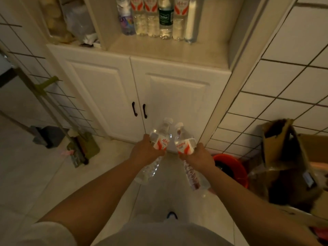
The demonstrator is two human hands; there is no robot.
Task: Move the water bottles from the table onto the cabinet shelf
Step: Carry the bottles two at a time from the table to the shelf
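We hold one bottle per hand: left hand (144,151) wraps the left bottle (156,148), right hand (199,157) the right bottle (186,153), fingers clamped at the labels. Long axes tilt, caps pointing forward toward the cabinet shelf (168,50) — above and ahead, both hands about equally near. Labels red-and-white, script unreadable; a shelved green bottle (166,18) possibly reads "Cestbon".

1. This is a room in a home, likely a kitchen or utility corner.
2. A white cabinet (124,89) with panelled doors and black handles (139,110) stands between walls of white tile (276,96).
3. Its open shelf (170,50) holds a row of drink bottles (154,16).
4. A mop (78,150), a red bucket (230,167) and a cardboard box (284,153) stand on the tiled floor.
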